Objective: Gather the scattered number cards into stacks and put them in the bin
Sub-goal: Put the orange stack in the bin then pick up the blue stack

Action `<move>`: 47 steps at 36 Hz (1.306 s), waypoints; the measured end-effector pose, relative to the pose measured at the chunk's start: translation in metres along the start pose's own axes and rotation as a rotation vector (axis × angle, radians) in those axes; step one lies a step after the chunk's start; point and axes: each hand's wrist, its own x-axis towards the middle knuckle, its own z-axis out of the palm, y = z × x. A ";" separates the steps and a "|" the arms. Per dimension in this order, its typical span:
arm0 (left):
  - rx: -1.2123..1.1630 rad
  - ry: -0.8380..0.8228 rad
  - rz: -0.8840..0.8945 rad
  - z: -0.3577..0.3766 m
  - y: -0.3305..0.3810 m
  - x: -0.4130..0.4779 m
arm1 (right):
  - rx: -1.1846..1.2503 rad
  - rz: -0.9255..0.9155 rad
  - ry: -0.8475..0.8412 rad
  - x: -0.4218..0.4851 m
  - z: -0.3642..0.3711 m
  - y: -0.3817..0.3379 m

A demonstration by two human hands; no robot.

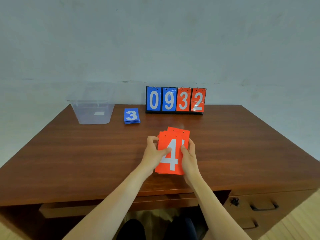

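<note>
head view. item: red number cards [171, 161], lower centre of the frame, a loose, uneven fan with a white 4 on top. whether their lower edge rests on the tabletop [86, 153] cannot be told.

handling, as judged: thin, light, fairly stiff sheets with punched holes along the top edge. the glossy faces will likely slide on one another, so square the pack by its long edges, then pinch it across the thickness.

left hand [153, 154], grip: thumb laid on the top card's face, fingers curled round the left edge. right hand [189, 155], grip: thumb on the face, fingers wrapped behind the right edge. both are closed on the red cards only.

item: blue number cards [131, 116], a squared stack showing 3, flat on the tabletop left of centre, between the clear bin [92, 108] at upper left and the flip scoreboard [175, 100].
</note>
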 end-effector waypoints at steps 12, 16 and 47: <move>0.974 0.038 0.422 -0.014 0.027 0.021 | -0.083 0.001 0.089 0.026 -0.005 -0.010; 1.192 -0.057 0.541 -0.009 0.023 0.024 | -0.100 0.006 0.022 0.029 -0.004 -0.015; -0.184 0.257 -0.060 -0.003 -0.039 0.027 | -0.121 0.058 0.247 0.041 0.041 0.014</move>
